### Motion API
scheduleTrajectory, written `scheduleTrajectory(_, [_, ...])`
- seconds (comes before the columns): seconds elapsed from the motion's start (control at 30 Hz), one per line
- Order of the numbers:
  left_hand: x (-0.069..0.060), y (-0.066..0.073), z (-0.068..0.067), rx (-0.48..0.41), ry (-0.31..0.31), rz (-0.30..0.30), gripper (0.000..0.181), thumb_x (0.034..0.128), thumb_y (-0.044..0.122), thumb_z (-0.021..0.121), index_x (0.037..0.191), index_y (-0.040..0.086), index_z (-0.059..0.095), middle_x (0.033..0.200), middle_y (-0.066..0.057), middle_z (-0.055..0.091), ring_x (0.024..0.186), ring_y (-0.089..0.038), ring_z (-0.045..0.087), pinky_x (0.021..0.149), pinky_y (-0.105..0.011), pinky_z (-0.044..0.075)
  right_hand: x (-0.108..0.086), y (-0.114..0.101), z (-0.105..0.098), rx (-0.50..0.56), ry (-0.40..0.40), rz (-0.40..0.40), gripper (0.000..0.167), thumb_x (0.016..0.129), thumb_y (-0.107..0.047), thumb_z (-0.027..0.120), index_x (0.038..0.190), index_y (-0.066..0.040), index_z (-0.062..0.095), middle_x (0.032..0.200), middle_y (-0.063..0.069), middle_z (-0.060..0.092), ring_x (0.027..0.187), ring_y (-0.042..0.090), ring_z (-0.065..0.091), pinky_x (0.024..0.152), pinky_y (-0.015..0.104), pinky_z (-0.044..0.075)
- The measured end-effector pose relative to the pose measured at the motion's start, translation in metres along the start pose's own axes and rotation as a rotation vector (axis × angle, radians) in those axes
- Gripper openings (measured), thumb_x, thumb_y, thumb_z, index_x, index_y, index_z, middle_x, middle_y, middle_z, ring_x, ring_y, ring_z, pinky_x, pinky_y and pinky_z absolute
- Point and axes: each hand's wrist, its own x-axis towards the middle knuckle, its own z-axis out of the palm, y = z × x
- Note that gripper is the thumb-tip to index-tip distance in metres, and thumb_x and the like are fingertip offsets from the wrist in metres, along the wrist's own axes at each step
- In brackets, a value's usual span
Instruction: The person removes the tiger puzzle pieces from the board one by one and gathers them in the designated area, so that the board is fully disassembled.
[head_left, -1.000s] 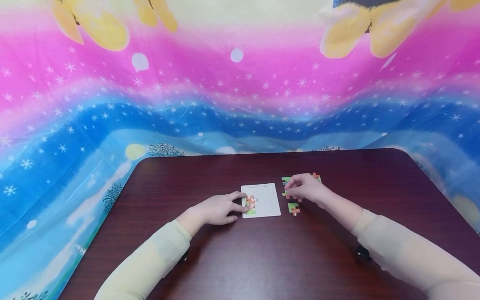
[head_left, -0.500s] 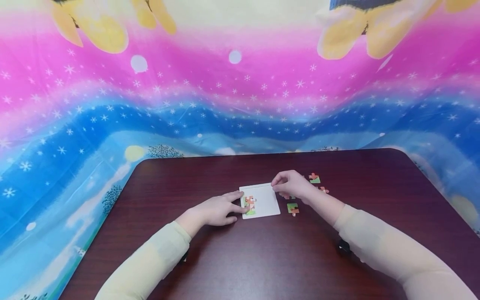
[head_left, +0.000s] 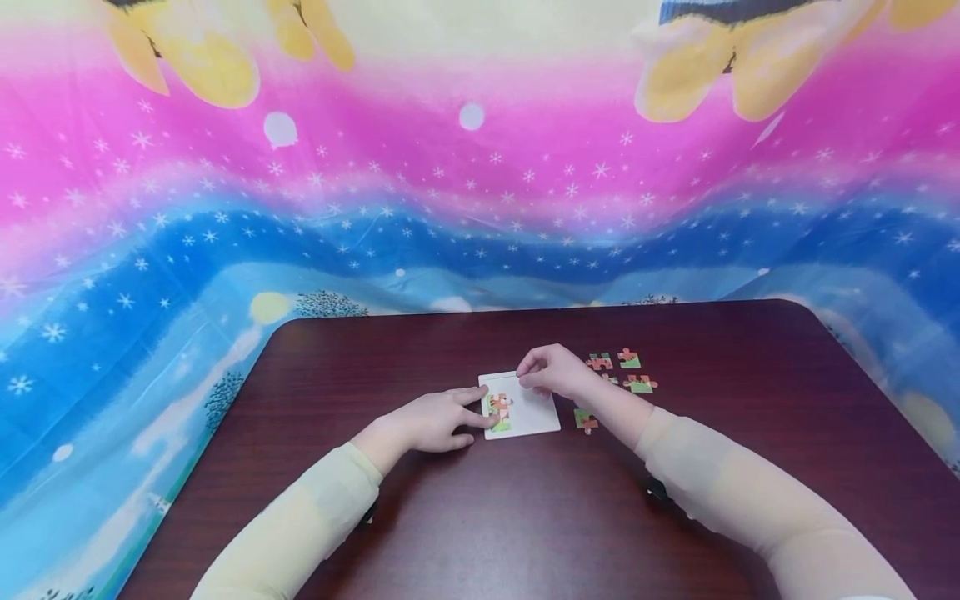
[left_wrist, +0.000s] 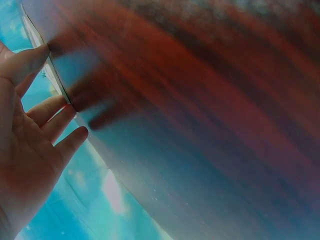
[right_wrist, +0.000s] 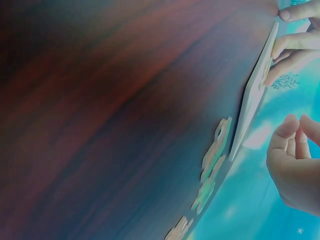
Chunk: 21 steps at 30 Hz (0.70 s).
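A white square puzzle tray [head_left: 536, 421] lies at the middle of the table, with joined puzzle pieces [head_left: 499, 412] along its left side showing an orange and green picture. My left hand [head_left: 433, 421] rests at the tray's left edge, fingers spread and fairly straight, two of them touching the tray and pieces. Over the tray's upper part is my right hand [head_left: 557, 372], thumb and fingertips brought together in a pinch. It seems to hold a puzzle piece, mostly hidden by the fingers. In the right wrist view the pinched fingertips [right_wrist: 291, 128] hover apart from the tray [right_wrist: 248, 112].
Several loose pieces lie right of the tray, including a green and orange piece [head_left: 585, 419] near its lower right corner, another piece [head_left: 630, 358] farther back and one [head_left: 640, 383] below that. The dark wooden table [head_left: 480, 517] ends at a printed cloth backdrop [head_left: 480, 242].
My right hand has moved left from the loose pieces to above the tray, uncovering several pieces behind it. My left hand stays at the tray's left edge.
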Motion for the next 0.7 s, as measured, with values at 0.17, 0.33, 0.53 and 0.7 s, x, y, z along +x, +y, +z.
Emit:
scheduleTrajectory(0.17, [0.000, 0.000, -0.001, -0.003, -0.005, 0.000, 0.045, 0.0999, 0.026, 0.065, 0.144, 0.035, 0.060, 0.164, -0.011, 0.032, 0.149, -0.025, 0.035, 0.112, -0.043, 0.041, 0.002, -0.002, 0.009, 0.015, -0.013, -0.009, 0.012, 0.090, 0.003, 0.069, 0.100, 0.009, 0.067, 0.073, 0.004, 0.060, 0.061, 0.015, 0.053, 0.057, 0.027, 0.048])
scheduleTrajectory(0.33, [-0.002, 0.000, -0.003, -0.022, -0.014, 0.010, 0.046, 0.0993, 0.025, 0.065, 0.144, 0.035, 0.060, 0.164, -0.010, 0.032, 0.149, -0.025, 0.036, 0.111, -0.043, 0.042, 0.003, 0.001, 0.019, 0.016, -0.030, 0.002, 0.012, 0.091, 0.003, 0.068, 0.101, 0.009, 0.067, 0.077, 0.005, 0.061, 0.061, 0.015, 0.053, 0.056, 0.027, 0.047])
scheduleTrajectory(0.53, [-0.003, 0.000, -0.005, -0.030, -0.015, 0.023, 0.046, 0.0991, 0.024, 0.065, 0.144, 0.034, 0.060, 0.164, -0.010, 0.033, 0.148, -0.025, 0.037, 0.111, -0.042, 0.042, 0.001, 0.003, 0.026, -0.002, -0.041, 0.010, 0.011, 0.089, 0.001, 0.070, 0.099, 0.006, 0.069, 0.071, 0.003, 0.059, 0.056, 0.015, 0.051, 0.054, 0.027, 0.047])
scheduleTrajectory(0.7, [-0.002, -0.001, -0.006, -0.027, -0.012, 0.025, 0.046, 0.0989, 0.024, 0.066, 0.144, 0.034, 0.060, 0.164, -0.010, 0.033, 0.148, -0.025, 0.037, 0.111, -0.043, 0.042, 0.003, 0.007, 0.029, 0.011, -0.033, 0.021, 0.009, 0.087, 0.003, 0.072, 0.095, 0.004, 0.069, 0.067, 0.001, 0.059, 0.052, 0.013, 0.050, 0.051, 0.025, 0.046])
